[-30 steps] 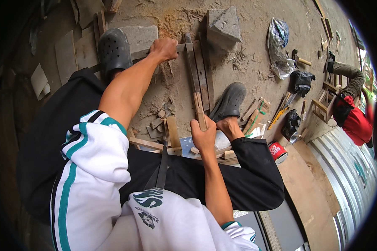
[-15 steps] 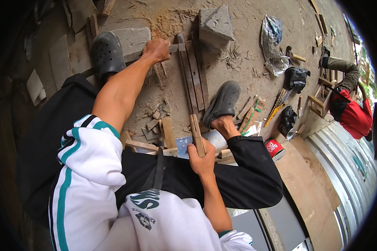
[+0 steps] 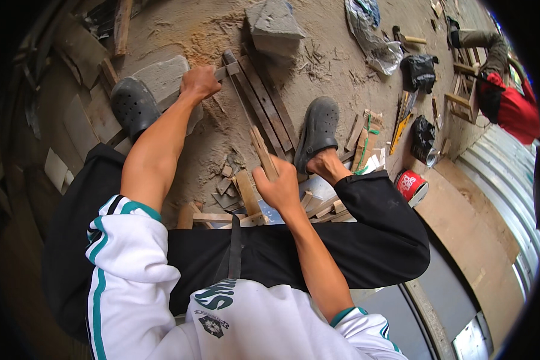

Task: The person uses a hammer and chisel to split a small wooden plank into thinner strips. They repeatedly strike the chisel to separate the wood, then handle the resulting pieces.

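Observation:
My left hand [image 3: 201,83] is closed around a narrow wooden strip [image 3: 227,71], just beside a pale stone block [image 3: 165,81]. The strip's free end sticks out to the right of my fist, over some dark wooden bars [image 3: 264,105] lying on the ground. My right hand [image 3: 278,186] is wrapped around the wooden handle of what looks like a saw [image 3: 261,150]. Its thin blade, seen nearly edge-on, reaches forward to the strip's end. Whether its teeth touch the wood is too small to tell. My dark clogs [image 3: 135,107] stand on either side.
Wood offcuts [image 3: 246,191] lie between my legs. Another stone block [image 3: 274,27] stands ahead. To the right are a hammer [image 3: 413,39], a yellow-handled saw [image 3: 400,129], black plastic bags [image 3: 419,73] and a red can [image 3: 411,186]. A person in red [image 3: 513,108] sits at the far right.
My right hand has pushed the saw forward, so its handle is closer to the strip's end. My left hand keeps its grip. The whole view has shifted slightly.

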Demonstrator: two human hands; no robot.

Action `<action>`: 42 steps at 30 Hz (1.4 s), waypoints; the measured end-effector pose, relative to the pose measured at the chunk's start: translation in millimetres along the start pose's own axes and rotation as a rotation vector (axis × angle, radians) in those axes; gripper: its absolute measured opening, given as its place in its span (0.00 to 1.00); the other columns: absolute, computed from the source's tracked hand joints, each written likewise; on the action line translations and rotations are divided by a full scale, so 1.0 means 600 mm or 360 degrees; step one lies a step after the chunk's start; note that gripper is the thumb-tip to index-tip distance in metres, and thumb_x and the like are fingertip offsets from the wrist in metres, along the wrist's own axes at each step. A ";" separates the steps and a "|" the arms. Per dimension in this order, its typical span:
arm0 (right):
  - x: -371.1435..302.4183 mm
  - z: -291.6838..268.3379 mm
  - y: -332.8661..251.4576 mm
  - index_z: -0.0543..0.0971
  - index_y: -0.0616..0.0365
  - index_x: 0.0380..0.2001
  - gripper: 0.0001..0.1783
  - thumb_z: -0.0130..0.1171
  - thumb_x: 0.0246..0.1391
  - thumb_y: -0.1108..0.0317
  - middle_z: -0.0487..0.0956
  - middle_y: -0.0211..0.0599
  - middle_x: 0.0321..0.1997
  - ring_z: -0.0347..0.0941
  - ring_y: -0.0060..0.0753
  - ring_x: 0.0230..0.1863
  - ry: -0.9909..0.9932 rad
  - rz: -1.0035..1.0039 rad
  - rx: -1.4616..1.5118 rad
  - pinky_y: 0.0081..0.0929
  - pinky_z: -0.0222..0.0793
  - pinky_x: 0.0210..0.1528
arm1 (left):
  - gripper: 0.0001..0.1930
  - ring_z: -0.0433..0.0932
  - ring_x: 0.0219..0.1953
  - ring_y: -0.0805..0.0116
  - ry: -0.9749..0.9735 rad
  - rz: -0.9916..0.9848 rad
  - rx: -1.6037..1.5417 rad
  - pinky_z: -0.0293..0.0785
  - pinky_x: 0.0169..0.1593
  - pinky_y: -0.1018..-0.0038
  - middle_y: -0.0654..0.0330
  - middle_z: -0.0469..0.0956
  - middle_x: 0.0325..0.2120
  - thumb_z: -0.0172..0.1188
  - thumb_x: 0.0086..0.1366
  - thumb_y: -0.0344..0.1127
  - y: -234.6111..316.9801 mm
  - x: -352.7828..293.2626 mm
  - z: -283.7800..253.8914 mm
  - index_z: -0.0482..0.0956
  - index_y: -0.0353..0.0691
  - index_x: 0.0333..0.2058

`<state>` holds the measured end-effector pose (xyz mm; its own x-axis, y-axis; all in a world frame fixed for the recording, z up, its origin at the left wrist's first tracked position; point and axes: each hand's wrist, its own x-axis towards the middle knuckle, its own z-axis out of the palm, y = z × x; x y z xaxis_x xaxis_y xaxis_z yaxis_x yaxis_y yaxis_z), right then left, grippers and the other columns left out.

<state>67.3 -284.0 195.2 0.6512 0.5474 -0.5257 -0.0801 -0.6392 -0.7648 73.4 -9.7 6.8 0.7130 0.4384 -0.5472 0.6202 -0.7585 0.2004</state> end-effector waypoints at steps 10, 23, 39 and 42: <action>-0.023 -0.017 -0.001 0.76 0.64 0.24 0.12 0.58 0.47 0.63 0.76 0.59 0.22 0.74 0.64 0.25 -0.0007 0.0155 0.0015 0.47 0.70 0.30 | 0.17 0.81 0.40 0.46 0.0036 -0.0030 0.0057 0.77 0.44 0.56 0.46 0.82 0.35 0.56 0.52 0.40 0.011 0.006 0.000 0.81 0.41 0.39; -0.013 -0.028 0.008 0.76 0.62 0.22 0.12 0.59 0.44 0.63 0.76 0.55 0.20 0.76 0.61 0.26 -0.0082 0.0281 -0.0045 0.47 0.73 0.32 | 0.17 0.81 0.39 0.44 0.0041 -0.0028 0.0066 0.76 0.43 0.54 0.44 0.82 0.33 0.57 0.51 0.44 -0.002 0.008 0.014 0.81 0.41 0.37; -0.104 -0.041 0.030 0.76 0.63 0.22 0.14 0.59 0.44 0.61 0.75 0.55 0.18 0.75 0.61 0.24 -0.0030 0.0161 0.0049 0.47 0.72 0.31 | 0.17 0.81 0.39 0.45 0.0077 0.0001 0.0166 0.76 0.43 0.54 0.45 0.82 0.34 0.58 0.52 0.46 -0.007 0.017 0.025 0.81 0.41 0.37; -0.044 -0.015 0.044 0.75 0.62 0.22 0.12 0.59 0.43 0.62 0.75 0.54 0.18 0.75 0.60 0.24 0.0049 0.0107 -0.0007 0.46 0.72 0.31 | 0.18 0.81 0.39 0.45 0.0141 0.0023 0.0145 0.76 0.42 0.55 0.45 0.82 0.34 0.58 0.52 0.46 0.000 0.014 0.022 0.81 0.41 0.37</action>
<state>54.8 -320.1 192.2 0.6673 0.4863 -0.5641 -0.1212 -0.6764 -0.7265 75.2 -12.0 -8.7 0.7502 0.4650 -0.4700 0.5802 -0.8039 0.1308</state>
